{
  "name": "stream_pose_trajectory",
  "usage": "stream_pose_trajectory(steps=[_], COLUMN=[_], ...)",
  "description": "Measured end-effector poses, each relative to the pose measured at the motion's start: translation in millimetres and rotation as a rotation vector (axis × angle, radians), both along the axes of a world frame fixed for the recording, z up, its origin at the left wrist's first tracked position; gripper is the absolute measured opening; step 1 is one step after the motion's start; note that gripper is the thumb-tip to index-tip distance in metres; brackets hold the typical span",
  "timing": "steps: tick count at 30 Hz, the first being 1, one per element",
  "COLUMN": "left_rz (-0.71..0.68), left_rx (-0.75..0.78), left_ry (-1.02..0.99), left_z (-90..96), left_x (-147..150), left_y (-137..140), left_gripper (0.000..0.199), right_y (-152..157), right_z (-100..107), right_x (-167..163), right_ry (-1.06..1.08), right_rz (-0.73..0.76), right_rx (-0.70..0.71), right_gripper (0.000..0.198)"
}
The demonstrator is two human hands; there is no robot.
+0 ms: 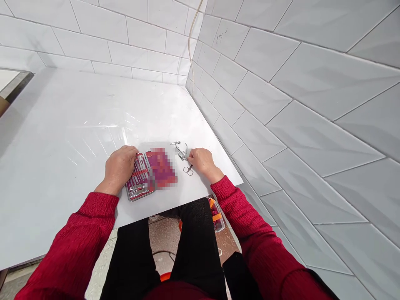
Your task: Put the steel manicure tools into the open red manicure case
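Red sleeves [250,221] come nearest in the head view, extending over the front edge of a white tabletop [78,116]. Near that edge, toward the right front corner, lies an open tool case [141,197]; the left hand [121,166] grips its left side. Closer to the right edge, the right hand [202,161] bends its fingers among loose metal tools [181,156] and small scissors [188,170]; whether it holds one, I cannot tell. The case looks light and stiff, best held by its rim; the smooth metal tools may slip, and the scissors are best taken by their rings. No writing is readable; the inner panel [162,168] is pixelated.
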State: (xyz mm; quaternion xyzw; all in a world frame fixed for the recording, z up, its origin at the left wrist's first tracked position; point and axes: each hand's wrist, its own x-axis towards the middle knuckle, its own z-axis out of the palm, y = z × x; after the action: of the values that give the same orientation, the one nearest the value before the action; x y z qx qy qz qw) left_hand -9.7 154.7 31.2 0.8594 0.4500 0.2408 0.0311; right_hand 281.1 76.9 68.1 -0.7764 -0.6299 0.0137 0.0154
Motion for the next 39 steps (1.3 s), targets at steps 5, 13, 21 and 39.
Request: stream_pose_trajectory(steps=[5,13,21,39], left_rz=[0.001,0.008,0.024,-0.278], left_rx=[-0.015,-0.012,-0.039,0.059], left_ry=[-0.020,0.001,0.015,-0.310], left_z=[-0.8,-3.9,-3.3,8.5], left_x=[-0.1,-0.6,0.7,29.2], left_y=[-1.0,-0.6,-0.1,-27.2], left_gripper=[0.035,0.035,0.036,0.029], right_y=[9.4,-2.4,-30.4,13.9], right_z=[3.7,3.7,-8.4,-22.4], right_x=[-2.2,9.5,51.5,-50.6], right_ry=[-0.015,0.111,0.970,1.782], right_rz=[-0.006,-0.052,-0.151,0.071], right_rx=[-0.061,-0.021,0.004,-0.110], right_gripper=[0.012,0.017,0.018,0.044])
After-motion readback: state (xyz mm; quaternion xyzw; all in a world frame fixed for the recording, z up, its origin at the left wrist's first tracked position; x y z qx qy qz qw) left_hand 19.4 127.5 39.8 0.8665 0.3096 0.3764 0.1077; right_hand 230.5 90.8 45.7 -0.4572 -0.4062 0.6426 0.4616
